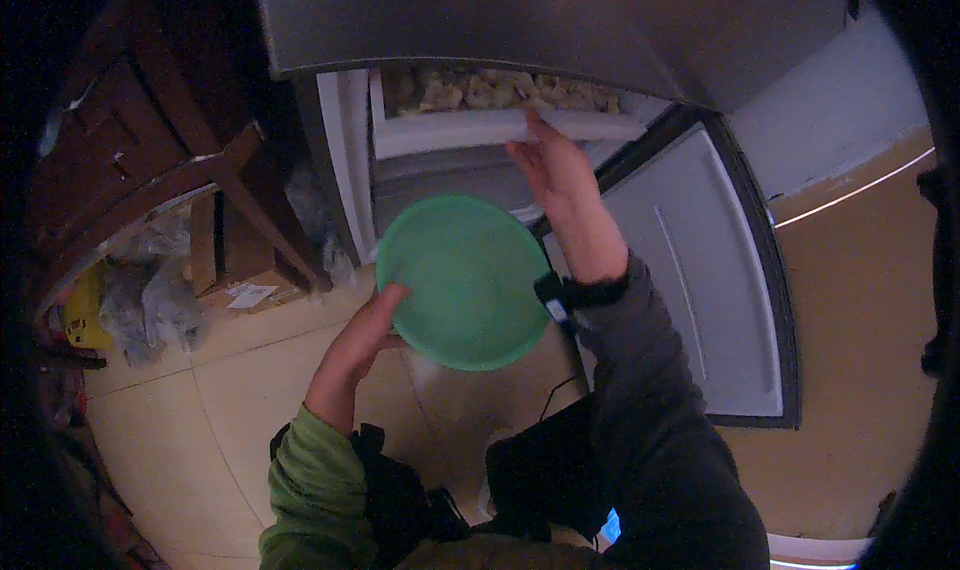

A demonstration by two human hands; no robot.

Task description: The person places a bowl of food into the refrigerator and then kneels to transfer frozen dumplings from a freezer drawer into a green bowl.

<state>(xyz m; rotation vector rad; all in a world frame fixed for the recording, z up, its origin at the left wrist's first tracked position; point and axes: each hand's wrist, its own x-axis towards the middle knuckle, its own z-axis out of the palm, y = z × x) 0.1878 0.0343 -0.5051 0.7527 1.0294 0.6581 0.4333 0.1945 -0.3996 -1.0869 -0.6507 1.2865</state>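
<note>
My left hand [362,335] grips the left rim of a round green plastic basin [465,285], with the thumb over the rim. No contents are visible inside the basin. Ahead of me is a refrigerator's lower compartment with a white-fronted freezer drawer [457,134]. Lumpy, pale yellowish food pieces [487,91] fill the visible part of that drawer; their exact kind is unclear. My right hand [559,172] is at the drawer's front, its fingers extended and apart, one reaching the top edge. Whether it touches the drawer is hard to tell. A dark band circles the right wrist.
The lower refrigerator door [697,285] stands swung out to the right. Above the drawer juts the grey upper door [525,22]. At left are dark reddish-brown wooden furniture [150,119], a cardboard box [236,247] and plastic bags [161,300] on the tiled floor [247,390].
</note>
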